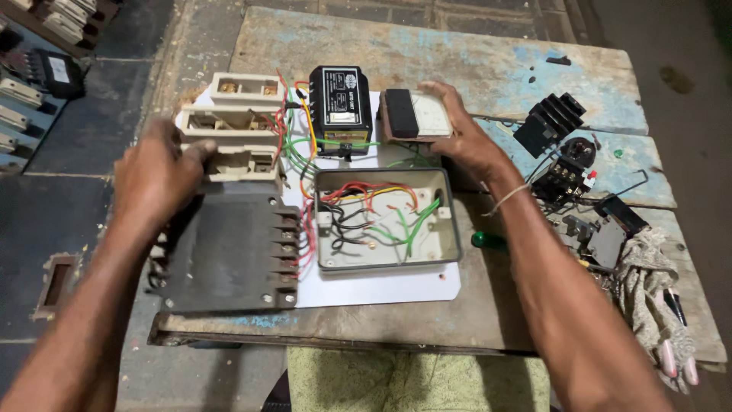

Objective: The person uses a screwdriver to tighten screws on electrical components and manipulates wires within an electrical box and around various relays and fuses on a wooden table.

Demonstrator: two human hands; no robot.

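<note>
My left hand (160,174) rests on the left end of a cream porcelain fuse block (242,162), just above a dark grey multi-pole contactor (229,255). Two more cream fuse blocks (245,89) sit behind it. My right hand (465,136) grips a brown-and-white panel meter (418,116) at the back of the white board (381,288). Between my hands lie a black relay box (340,105) and an open grey enclosure (387,220) full of red, black, yellow and green wires.
A worn blue-painted wooden table (473,61) holds everything. At the right lie a black finned part (550,122), small black relays (568,172), a green screwdriver handle (488,241) and a grey cloth (648,290). More fuse blocks (23,91) sit on the floor at left.
</note>
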